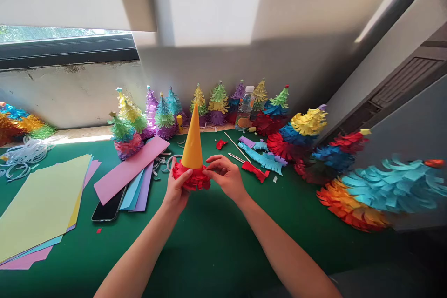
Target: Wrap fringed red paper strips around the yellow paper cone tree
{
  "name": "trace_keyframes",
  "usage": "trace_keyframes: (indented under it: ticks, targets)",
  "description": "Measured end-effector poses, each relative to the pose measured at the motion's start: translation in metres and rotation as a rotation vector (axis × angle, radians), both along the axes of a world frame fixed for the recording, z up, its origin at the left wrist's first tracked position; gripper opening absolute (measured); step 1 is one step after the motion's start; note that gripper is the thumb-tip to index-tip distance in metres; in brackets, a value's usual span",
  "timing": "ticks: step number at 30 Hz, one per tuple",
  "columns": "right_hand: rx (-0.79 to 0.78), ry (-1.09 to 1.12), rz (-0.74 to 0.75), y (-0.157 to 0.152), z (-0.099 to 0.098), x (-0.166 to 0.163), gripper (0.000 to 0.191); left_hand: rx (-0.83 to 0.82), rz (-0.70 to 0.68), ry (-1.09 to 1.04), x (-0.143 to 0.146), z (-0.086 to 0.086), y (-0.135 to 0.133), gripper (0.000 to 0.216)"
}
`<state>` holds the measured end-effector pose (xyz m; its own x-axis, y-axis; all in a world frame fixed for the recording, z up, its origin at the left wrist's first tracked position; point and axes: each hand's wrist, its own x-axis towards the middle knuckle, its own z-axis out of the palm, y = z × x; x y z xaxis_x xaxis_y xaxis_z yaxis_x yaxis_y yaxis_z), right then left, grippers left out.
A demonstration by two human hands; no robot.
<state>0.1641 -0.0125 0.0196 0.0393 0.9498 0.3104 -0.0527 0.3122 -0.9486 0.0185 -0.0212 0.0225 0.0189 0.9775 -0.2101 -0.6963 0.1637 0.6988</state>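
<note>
A yellow paper cone (193, 146) stands upright above the table, its base wrapped in a red fringed paper strip (195, 181). My left hand (178, 188) grips the cone's base from the left, thumb pressed on the red fringe. At the right side of the base, my right hand (225, 177) pinches the red strip between thumb and fingers, the other fingers bent. Right of that hand lie a red paper scrap (256, 171), a blue fringed strip (261, 157) and a thin white stick (237, 146).
Several fringed paper trees (219, 102) line the wall, with a plastic bottle (245, 109) among them. To the left are coloured paper sheets (49, 200), a pink strip (131, 167) over a phone (109, 207), and white curled strips (26, 153). A turquoise-and-orange tree (394, 186) leans at right.
</note>
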Motion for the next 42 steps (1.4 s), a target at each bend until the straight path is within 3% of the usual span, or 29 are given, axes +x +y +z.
trace_keyframes:
  ticks: [11,21,25,34,37,42]
  targets:
    - [-0.054,0.073,0.196,0.008,-0.008,0.006,0.019,-0.032,-0.108,-0.021,-0.004,-0.002,-0.001,0.090]
    - [-0.100,0.138,0.374,0.007,-0.004,0.008,0.022,-0.060,-0.225,-0.051,-0.010,-0.002,0.002,0.080]
    - [-0.098,0.108,0.337,0.002,-0.001,0.005,0.022,-0.082,-0.310,-0.095,-0.014,-0.007,0.004,0.065]
    - [-0.025,0.001,0.161,0.000,-0.003,0.001,0.021,-0.045,-0.344,-0.108,-0.016,-0.006,0.006,0.039]
    - [-0.020,-0.041,0.127,-0.001,-0.003,0.002,0.020,-0.020,-0.304,-0.085,-0.013,-0.002,0.004,0.046]
    - [0.060,-0.122,0.068,-0.002,0.000,0.002,0.017,-0.009,-0.051,-0.009,-0.007,0.000,0.003,0.079]
